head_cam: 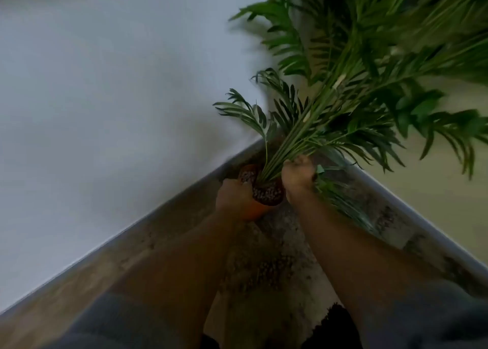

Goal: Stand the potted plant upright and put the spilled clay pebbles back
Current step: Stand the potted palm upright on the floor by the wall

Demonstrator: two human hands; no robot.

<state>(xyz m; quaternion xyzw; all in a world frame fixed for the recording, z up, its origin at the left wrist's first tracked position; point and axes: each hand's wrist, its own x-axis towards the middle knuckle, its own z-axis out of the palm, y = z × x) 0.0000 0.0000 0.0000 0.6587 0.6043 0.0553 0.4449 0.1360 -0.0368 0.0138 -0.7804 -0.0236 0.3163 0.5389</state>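
A palm plant (351, 84) grows out of an orange pot (254, 212) that stands in a room corner and tilts towards me. My left hand (233, 194) grips the pot's near left rim and side. My right hand (298, 175) is closed around the bundle of stems just above the pot. Brown clay pebbles (266, 194) fill the pot's top. More spilled pebbles (264, 272) lie scattered on the floor between my forearms. The fronds fan up and to the right, blurred.
Two walls meet behind the pot: a pale grey wall (105, 97) on the left and a yellowish wall (427, 203) on the right, each with a baseboard. The wood-look floor (163, 243) runs towards me. A dark fringed rug edge (332, 322) lies near my right arm.
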